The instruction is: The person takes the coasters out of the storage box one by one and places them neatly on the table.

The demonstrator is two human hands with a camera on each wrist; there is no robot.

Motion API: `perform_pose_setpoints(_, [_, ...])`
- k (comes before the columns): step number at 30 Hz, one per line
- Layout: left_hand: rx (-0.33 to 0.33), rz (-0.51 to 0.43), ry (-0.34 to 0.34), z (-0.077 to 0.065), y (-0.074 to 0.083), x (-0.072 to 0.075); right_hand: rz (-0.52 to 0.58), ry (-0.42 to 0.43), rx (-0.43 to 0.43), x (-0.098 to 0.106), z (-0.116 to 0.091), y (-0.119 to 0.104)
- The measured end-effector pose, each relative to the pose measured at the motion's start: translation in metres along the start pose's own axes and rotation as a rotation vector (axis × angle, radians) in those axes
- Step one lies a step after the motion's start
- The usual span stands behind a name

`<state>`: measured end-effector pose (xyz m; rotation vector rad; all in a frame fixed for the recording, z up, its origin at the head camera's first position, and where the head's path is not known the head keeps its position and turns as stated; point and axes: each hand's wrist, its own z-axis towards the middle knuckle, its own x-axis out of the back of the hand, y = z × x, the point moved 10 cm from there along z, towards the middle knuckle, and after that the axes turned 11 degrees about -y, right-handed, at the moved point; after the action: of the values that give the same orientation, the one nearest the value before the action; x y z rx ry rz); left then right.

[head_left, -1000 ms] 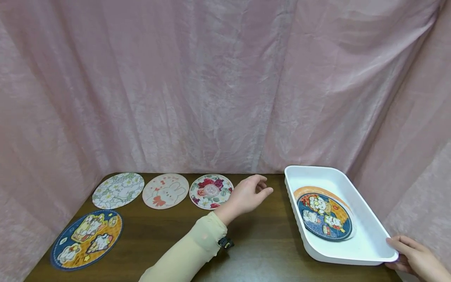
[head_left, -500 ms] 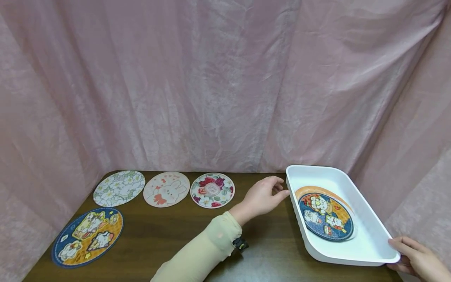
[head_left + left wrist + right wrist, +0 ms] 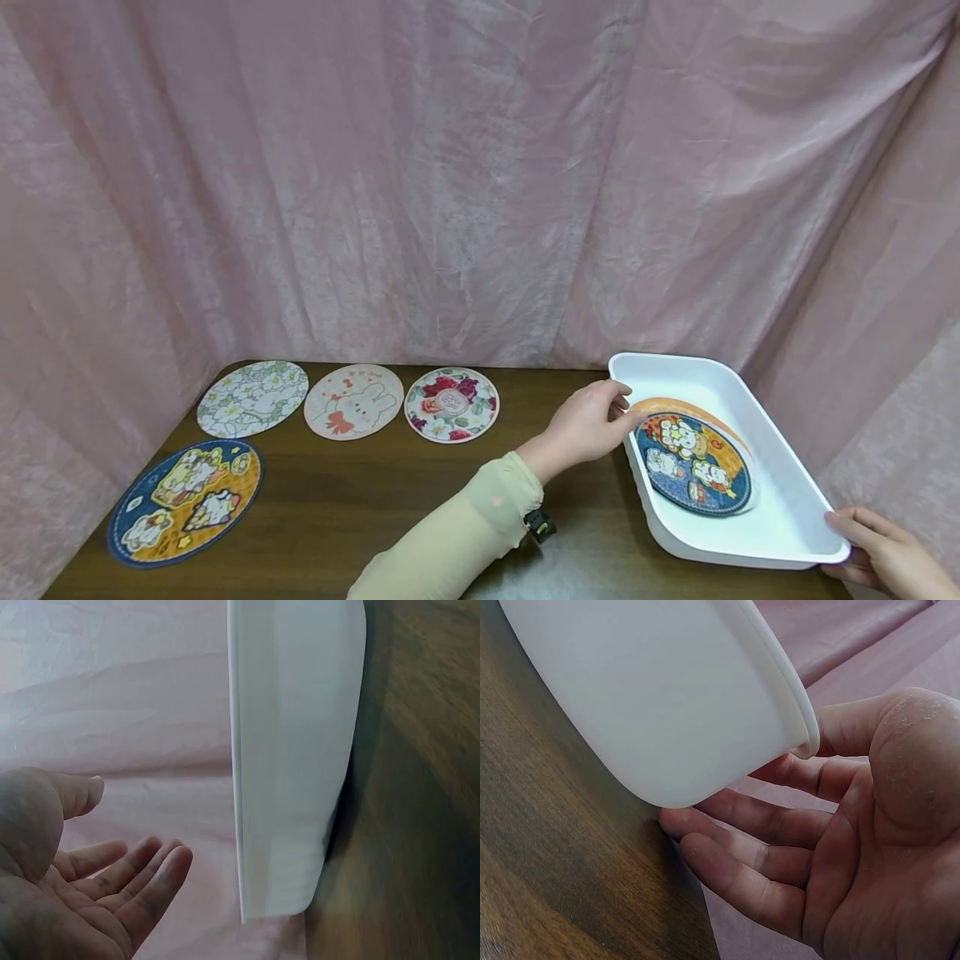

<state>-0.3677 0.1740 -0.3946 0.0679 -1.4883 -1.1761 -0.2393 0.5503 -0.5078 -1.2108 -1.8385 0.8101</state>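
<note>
A white plastic tray point(image 3: 787, 525) stands on the right of the table. Inside it lies a round mat point(image 3: 693, 462) in blue and orange with cartoon figures, on top of an orange-edged round piece point(image 3: 705, 408) that it mostly covers. My right hand point(image 3: 881, 550) grips the tray's near right corner. In the right wrist view its thumb is at the rim and the fingers point(image 3: 757, 855) are under the corner. At the tray's left rim hovers my left hand point(image 3: 588, 421), fingers loosely bent and holding nothing; the left wrist view shows it apart from the tray wall point(image 3: 292, 750).
Along the table's back edge lie a green-white floral mat point(image 3: 253, 398), a pink rabbit mat point(image 3: 354, 402) and a rose-patterned mat point(image 3: 452, 405). A larger blue and orange cartoon mat point(image 3: 185, 502) is at the left. Pink curtains point(image 3: 480, 183) hang behind.
My left hand has moved right, from beside the rose-patterned mat to over the tray's left rim. The right hand has stayed at the tray's corner.
</note>
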Motion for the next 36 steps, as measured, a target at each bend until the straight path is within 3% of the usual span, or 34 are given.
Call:
perform_pose_setpoints(15, [-0.015, 0.035, -0.036, 0.015, 0.02, -0.026, -0.003, -0.053, 0.04, -0.001, 0.001, -0.002])
perform_pose_setpoints(22, [-0.021, 0.077, -0.042, 0.022, 0.027, -0.033, -0.005, -0.027, 0.055, 0.0, -0.001, -0.004])
perform_pose_setpoints(36, [0.006, 0.225, -0.145, 0.031, 0.033, -0.059, 0.004, -0.027, 0.094, -0.001, -0.002, -0.005])
